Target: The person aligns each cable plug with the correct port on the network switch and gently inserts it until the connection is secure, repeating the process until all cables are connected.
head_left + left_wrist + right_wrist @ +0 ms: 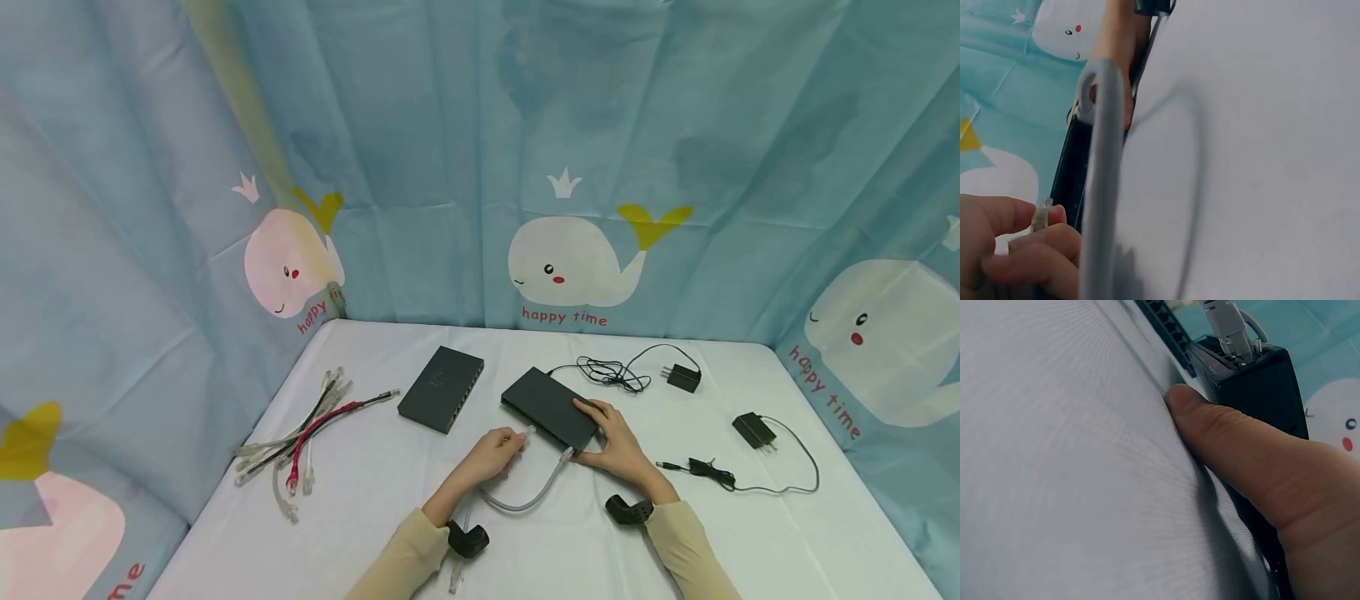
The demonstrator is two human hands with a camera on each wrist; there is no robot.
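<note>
A black network switch [542, 402] lies at the middle of the table, its row of ports facing the near side. My right hand [621, 442] grips its right end, thumb [1229, 425] on the near edge and fingers over the top. One grey network cable [534, 502] has its plug [1229, 325] in a port near that end. Between thumb and fingertips, my left hand [487, 454] pinches a clear network plug [1041, 215] just off the port side, left of the plugged one. The grey cable loops towards the left hand; whether both plugs share it, I cannot tell.
A second black switch [442, 389] lies to the left, beside a pile of network cables [303, 442]. At the back right, a power adapter [683, 377] has its cord running to the held switch. Another adapter [753, 430] lies at the right. A cable end [455, 575] shows beneath the left wrist.
</note>
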